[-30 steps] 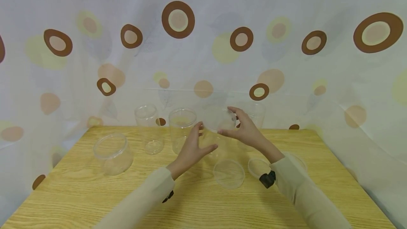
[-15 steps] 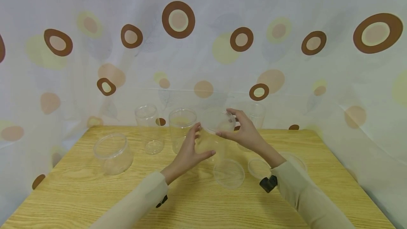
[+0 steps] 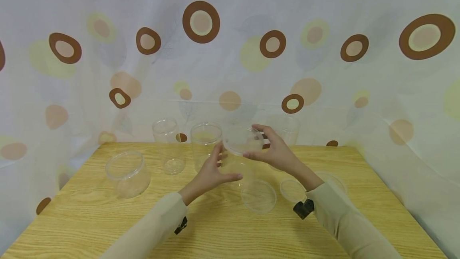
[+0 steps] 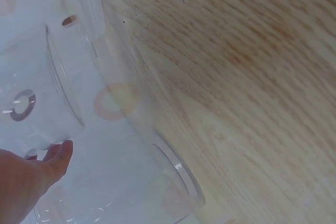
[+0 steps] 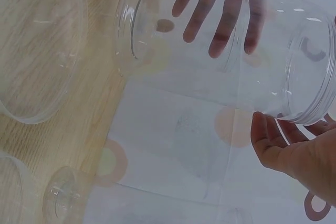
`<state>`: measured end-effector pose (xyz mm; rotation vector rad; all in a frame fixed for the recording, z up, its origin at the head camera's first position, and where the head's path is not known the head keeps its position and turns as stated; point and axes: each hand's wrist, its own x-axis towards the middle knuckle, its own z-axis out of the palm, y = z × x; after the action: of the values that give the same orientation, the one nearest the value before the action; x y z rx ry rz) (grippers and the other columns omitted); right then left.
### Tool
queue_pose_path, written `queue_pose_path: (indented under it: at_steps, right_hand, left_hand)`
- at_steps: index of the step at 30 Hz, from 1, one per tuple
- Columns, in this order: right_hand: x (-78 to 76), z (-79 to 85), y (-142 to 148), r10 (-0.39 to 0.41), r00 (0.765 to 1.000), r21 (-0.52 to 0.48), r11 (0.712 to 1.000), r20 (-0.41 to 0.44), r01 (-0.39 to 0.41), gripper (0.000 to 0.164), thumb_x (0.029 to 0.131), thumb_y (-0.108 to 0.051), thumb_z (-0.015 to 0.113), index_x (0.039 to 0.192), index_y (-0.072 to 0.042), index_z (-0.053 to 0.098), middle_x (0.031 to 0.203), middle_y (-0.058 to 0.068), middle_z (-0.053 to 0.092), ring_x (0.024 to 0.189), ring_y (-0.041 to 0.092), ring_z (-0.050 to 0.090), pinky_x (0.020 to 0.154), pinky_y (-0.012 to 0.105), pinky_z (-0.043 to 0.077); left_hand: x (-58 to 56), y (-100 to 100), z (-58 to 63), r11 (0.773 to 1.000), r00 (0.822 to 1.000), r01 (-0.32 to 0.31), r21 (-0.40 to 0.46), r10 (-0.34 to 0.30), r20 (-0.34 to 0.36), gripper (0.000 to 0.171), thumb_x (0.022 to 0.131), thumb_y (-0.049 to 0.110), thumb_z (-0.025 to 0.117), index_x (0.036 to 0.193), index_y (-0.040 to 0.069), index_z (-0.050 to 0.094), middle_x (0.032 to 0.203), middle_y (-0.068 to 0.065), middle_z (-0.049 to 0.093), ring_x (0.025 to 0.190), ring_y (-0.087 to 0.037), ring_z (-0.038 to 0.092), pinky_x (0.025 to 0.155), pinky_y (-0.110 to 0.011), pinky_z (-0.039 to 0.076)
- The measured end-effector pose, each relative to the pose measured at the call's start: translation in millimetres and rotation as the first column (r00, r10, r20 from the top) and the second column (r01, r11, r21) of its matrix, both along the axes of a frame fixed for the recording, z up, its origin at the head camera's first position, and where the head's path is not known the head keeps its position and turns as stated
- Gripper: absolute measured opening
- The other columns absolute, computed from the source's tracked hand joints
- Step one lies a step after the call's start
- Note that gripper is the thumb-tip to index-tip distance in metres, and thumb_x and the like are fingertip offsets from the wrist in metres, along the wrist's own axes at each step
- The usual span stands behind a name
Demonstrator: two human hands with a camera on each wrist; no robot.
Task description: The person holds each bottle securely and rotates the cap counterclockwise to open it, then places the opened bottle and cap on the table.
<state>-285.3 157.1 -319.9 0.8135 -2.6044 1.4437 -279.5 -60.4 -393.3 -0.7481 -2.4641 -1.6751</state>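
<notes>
Both hands are at a clear cylindrical jar [image 5: 205, 77] near the middle of the table. My left hand [image 3: 210, 177] wraps its side, thumb nearer me and fingers on the far side; in the right wrist view those fingers show through the clear wall. At the top end, my right hand [image 3: 276, 151] grips the rim of a clear round lid [image 3: 241, 140], thumb in front and fingers behind. The lid sits at the jar's mouth, slightly tilted in the head view. In the left wrist view, the fingertips [image 4: 64, 153] are right at a clear curved wall.
A low wide jar [image 3: 129, 179] stands at the left, with a tall narrow jar [image 3: 168, 147] and a medium jar [image 3: 201, 153] behind. Another tall jar [image 3: 290, 131] is behind the right hand. Clear lids [image 3: 258, 197] lie in front on the wooden table [image 3: 223, 235].
Both hands and the lid have shifted slightly left and down. The lid's angle has changed a little under the right hand. The other jars and lids have stayed in place.
</notes>
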Motion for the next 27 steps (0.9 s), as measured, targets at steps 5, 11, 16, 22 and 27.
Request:
queue_pose_path:
  at_steps: [5, 11, 16, 22, 27]
  right_hand:
    - [0.7, 0.4, 1.4, 0.011, 1.000, 0.017, 1.000, 0.021, -0.012, 0.081, 0.074, -0.038, 0.074, 0.140, -0.024, 0.029, 0.143, 0.005, 0.031, 0.113, 0.032, 0.049, 0.088, 0.043, 0.046]
    - [-0.3, -0.2, 3.2, 0.062, 0.997, 0.019, 0.998, 0.039, -0.063, 0.083, 0.075, -0.034, 0.074, 0.142, -0.022, 0.027, 0.143, 0.009, 0.033, 0.120, 0.036, 0.045, 0.087, 0.046, 0.047]
    - [0.9, -0.4, 1.8, 0.076, 0.997, 0.019, 0.997, -0.021, -0.075, 0.082, 0.074, -0.031, 0.075, 0.141, -0.018, 0.030, 0.143, 0.010, 0.034, 0.128, 0.030, 0.038, 0.100, 0.052, 0.036]
    - [2.0, -0.9, -0.8, 0.078, 0.996, -0.015, 0.997, -0.047, -0.079, 0.078, 0.073, -0.027, 0.077, 0.138, -0.018, 0.035, 0.141, 0.009, 0.039, 0.125, 0.028, 0.041, 0.101, 0.051, 0.035]
    - [0.7, -3.8, -2.2, 0.112, 0.992, -0.052, 0.992, -0.054, -0.115, 0.077, 0.072, -0.024, 0.078, 0.137, -0.015, 0.037, 0.139, 0.009, 0.041, 0.121, 0.028, 0.044, 0.099, 0.051, 0.036]
  left_hand:
    - [1.4, -1.7, 0.5, 1.000, 1.000, -0.005, 0.029, 0.005, 0.018, 0.098, 0.067, 0.028, 0.082, 0.142, 0.034, 0.019, 0.144, 0.001, 0.031, 0.129, -0.034, 0.037, 0.101, -0.053, 0.034]
    - [2.6, -3.8, -0.2, 0.997, 0.999, 0.040, 0.064, -0.040, 0.002, 0.095, 0.066, 0.025, 0.083, 0.140, 0.034, 0.024, 0.135, -0.006, 0.037, 0.126, -0.035, 0.041, 0.101, -0.053, 0.036]
    - [2.5, -5.7, -1.2, 0.996, 0.999, 0.049, 0.070, -0.047, -0.026, 0.097, 0.064, 0.024, 0.084, 0.141, 0.030, 0.026, 0.134, -0.004, 0.041, 0.123, -0.035, 0.045, 0.099, -0.051, 0.038]
    - [4.2, -8.5, 1.0, 0.995, 0.998, 0.057, 0.080, -0.054, -0.032, 0.097, 0.062, 0.013, 0.084, 0.139, 0.034, 0.028, 0.136, -0.006, 0.043, 0.119, -0.029, 0.051, 0.097, -0.048, 0.041]
    - [8.0, -11.1, 6.0, 0.988, 0.994, 0.107, 0.114, -0.103, -0.039, 0.099, 0.063, 0.003, 0.082, 0.142, 0.024, 0.027, 0.137, -0.015, 0.042, 0.117, -0.036, 0.051, 0.096, -0.050, 0.042]
